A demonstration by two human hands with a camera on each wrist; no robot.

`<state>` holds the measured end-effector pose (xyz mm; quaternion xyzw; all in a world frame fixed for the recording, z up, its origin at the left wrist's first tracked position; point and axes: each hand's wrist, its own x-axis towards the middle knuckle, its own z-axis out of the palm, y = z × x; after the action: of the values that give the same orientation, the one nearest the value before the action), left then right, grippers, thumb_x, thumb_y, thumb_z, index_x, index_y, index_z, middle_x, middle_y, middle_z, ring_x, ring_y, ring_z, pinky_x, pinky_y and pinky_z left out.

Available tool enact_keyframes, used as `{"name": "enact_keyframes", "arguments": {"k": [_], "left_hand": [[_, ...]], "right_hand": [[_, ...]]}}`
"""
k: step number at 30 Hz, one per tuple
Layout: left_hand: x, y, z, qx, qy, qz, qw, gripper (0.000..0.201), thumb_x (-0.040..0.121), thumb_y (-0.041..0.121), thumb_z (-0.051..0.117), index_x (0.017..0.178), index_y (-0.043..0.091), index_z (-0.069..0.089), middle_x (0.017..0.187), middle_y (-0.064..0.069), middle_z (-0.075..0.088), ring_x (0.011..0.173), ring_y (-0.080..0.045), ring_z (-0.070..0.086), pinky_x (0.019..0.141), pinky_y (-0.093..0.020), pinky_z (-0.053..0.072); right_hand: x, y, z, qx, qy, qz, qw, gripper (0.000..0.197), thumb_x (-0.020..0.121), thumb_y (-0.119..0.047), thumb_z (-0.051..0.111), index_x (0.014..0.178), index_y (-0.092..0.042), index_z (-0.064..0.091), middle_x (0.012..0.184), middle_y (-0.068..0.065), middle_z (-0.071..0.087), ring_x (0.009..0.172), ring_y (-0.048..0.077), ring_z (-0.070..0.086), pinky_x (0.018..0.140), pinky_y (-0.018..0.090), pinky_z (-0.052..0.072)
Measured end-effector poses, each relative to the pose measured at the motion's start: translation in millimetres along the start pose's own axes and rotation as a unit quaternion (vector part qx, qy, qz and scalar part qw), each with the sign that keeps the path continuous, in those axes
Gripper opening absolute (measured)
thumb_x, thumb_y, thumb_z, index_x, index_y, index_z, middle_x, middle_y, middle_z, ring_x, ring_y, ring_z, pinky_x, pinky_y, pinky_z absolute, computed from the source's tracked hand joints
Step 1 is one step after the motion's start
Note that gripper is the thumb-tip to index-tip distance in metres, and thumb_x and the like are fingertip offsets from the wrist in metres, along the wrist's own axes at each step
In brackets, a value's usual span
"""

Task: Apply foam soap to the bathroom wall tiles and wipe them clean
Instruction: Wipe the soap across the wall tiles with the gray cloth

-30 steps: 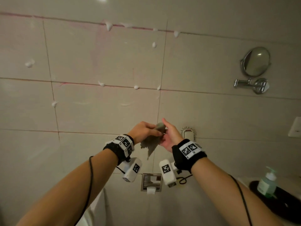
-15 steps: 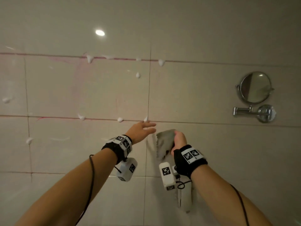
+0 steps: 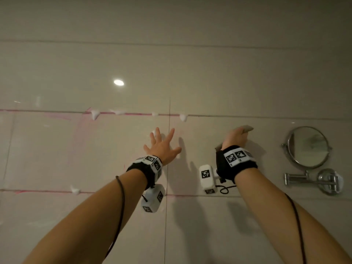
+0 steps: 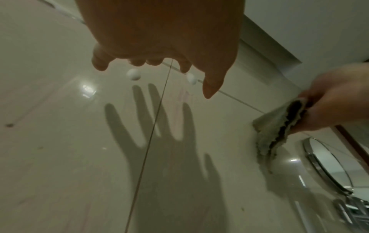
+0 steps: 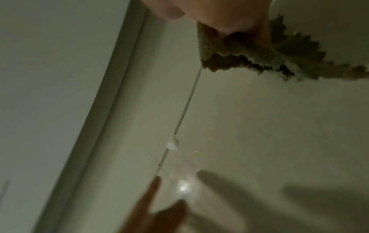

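Wall tiles (image 3: 219,82): glossy, pale beige, filling the head view, with pink-stained grout lines (image 3: 57,111) running across. White foam dabs (image 3: 94,113) clung along the upper pink line, 1 more (image 3: 183,117) just right of the vertical joint, another (image 3: 75,190) on the lower line to the left. Same dabs seen in the left wrist view as 2 small white blobs (image 4: 133,74) just past the fingertips.

Grey cloth (image 4: 279,124): folded, zigzag-edged, pinched in the right hand (image 3: 235,137), fingers and thumb curled round it. Held up near the tiles, right of the vertical joint and left of the mirror; actual contact with the tile could not be told. Only a corner of cloth (image 3: 247,128) visible above the knuckles from the head camera; frayed edge (image 5: 259,56) hung below the fingers in the right wrist view.

Left hand (image 3: 162,147): fingers straight and spread wide, empty, reaching up toward the tile beside the vertical joint, below the upper grout line. Sharp 5-fingered shadow (image 4: 159,141) cast on the tile beneath it, so apparently just off the surface.

Further out: round chrome mirror (image 3: 308,145) on a folding arm with a round wall mount (image 3: 329,181), well right of the cloth. Ceiling lamp reflection (image 3: 118,82) on the upper tile. Black wristbands with white marker tags and small white camera units (image 3: 206,178) on both wrists, thin cables trailing along the forearms.
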<state>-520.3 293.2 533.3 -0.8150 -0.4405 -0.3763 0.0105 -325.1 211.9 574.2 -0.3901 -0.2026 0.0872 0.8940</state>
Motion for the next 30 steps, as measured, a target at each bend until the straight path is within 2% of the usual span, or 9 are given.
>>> {"name": "enact_keyframes", "arguments": {"k": [3, 5, 7, 9, 11, 15, 18, 24, 30], "left_hand": [[19.6, -4.3, -7.8, 0.025, 0.019, -0.007, 0.999, 0.092, 0.092, 0.064, 0.053, 0.155, 0.047, -0.011, 0.161, -0.009, -0.034, 0.15, -0.036, -0.024, 0.117, -0.068, 0.002], [31.6, -12.8, -14.3, 0.043, 0.036, -0.01, 0.998, 0.1, 0.087, 0.069, 0.056, 0.155, 0.046, -0.015, 0.16, -0.008, -0.037, 0.15, -0.036, -0.026, 0.117, -0.068, 0.001], [43.6, -25.6, -20.2, 0.066, 0.048, -0.009, 0.997, 0.108, 0.083, 0.074, 0.057, 0.154, 0.045, -0.019, 0.159, -0.008, -0.038, 0.149, -0.037, -0.026, 0.117, -0.069, 0.002], [52.6, -41.5, -23.9, 0.082, 0.052, 0.001, 0.995, 0.111, 0.081, 0.077, 0.057, 0.153, 0.044, -0.021, 0.159, -0.008, -0.038, 0.149, -0.038, -0.026, 0.117, -0.07, 0.001], [57.4, -59.7, -25.4, 0.094, 0.054, 0.013, 0.994, 0.11, 0.081, 0.078, 0.054, 0.154, 0.044, -0.021, 0.16, -0.006, -0.037, 0.149, -0.036, -0.026, 0.116, -0.071, -0.001], [61.5, -91.0, -23.1, 0.142, 0.083, 0.059, 0.985, 0.092, 0.09, 0.078, 0.035, 0.156, 0.04, -0.017, 0.161, -0.002, -0.034, 0.15, -0.031, -0.026, 0.115, -0.071, -0.004], [65.3, -108.8, -26.8, 0.151, 0.131, 0.092, 0.976, 0.076, 0.096, 0.071, 0.024, 0.158, 0.041, -0.009, 0.165, 0.006, -0.025, 0.154, -0.022, -0.017, 0.116, -0.069, -0.004], [64.7, -137.1, -40.5, 0.16, 0.178, 0.14, 0.961, 0.062, 0.103, 0.053, 0.025, 0.16, 0.037, 0.007, 0.169, 0.009, -0.003, 0.155, -0.014, 0.0, 0.121, -0.062, 0.002], [57.9, -155.1, -38.4, 0.147, 0.198, 0.155, 0.957, 0.061, 0.101, 0.048, 0.019, 0.16, 0.034, 0.015, 0.169, 0.006, 0.008, 0.156, -0.018, 0.008, 0.122, -0.059, 0.007]], "right_hand": [[14.1, 15.7, 23.5, -0.107, -0.053, -0.11, 0.987, 0.063, 0.105, -0.046, 0.018, 0.155, -0.009, 0.024, 0.156, 0.019, 0.033, 0.141, 0.037, 0.035, 0.117, 0.044, 0.027], [16.8, 26.5, 38.5, -0.198, -0.094, -0.159, 0.963, 0.059, 0.107, -0.04, 0.021, 0.156, -0.009, 0.017, 0.163, 0.012, 0.02, 0.15, 0.03, 0.019, 0.121, 0.046, 0.012], [19.3, 42.8, 53.8, -0.285, -0.124, -0.212, 0.927, 0.058, 0.107, -0.036, 0.021, 0.158, -0.011, 0.008, 0.166, 0.006, 0.007, 0.153, 0.02, 0.003, 0.121, 0.044, -0.001], [17.5, 58.9, 64.0, -0.38, -0.137, -0.276, 0.872, 0.057, 0.106, -0.034, 0.016, 0.158, -0.016, 0.001, 0.166, 0.003, -0.003, 0.152, 0.017, -0.005, 0.121, 0.043, -0.005], [16.0, 67.4, 74.7, -0.439, -0.137, -0.326, 0.826, 0.057, 0.105, -0.037, 0.012, 0.158, -0.023, 0.0, 0.166, 0.001, -0.007, 0.152, 0.018, -0.009, 0.121, 0.044, -0.006], [6.2, 75.2, 94.7, -0.487, -0.142, -0.379, 0.774, 0.055, 0.105, -0.041, 0.01, 0.157, -0.029, -0.004, 0.165, -0.004, -0.012, 0.151, 0.014, -0.011, 0.12, 0.04, -0.009], [-6.9, 79.0, 118.9, -0.511, -0.14, -0.42, 0.737, 0.055, 0.104, -0.041, 0.009, 0.156, -0.03, -0.007, 0.165, -0.005, -0.014, 0.151, 0.013, -0.013, 0.121, 0.041, -0.009], [-53.0, 98.1, 165.7, -0.531, -0.166, -0.508, 0.657, 0.055, 0.105, -0.042, 0.018, 0.158, -0.032, 0.005, 0.166, -0.006, -0.005, 0.152, 0.015, -0.006, 0.121, 0.043, -0.003], [-83.7, 142.0, 127.6, -0.549, -0.226, -0.517, 0.616, 0.058, 0.101, -0.046, 0.012, 0.157, -0.034, 0.008, 0.166, -0.006, -0.003, 0.152, 0.019, 0.001, 0.119, 0.046, 0.0]]}}
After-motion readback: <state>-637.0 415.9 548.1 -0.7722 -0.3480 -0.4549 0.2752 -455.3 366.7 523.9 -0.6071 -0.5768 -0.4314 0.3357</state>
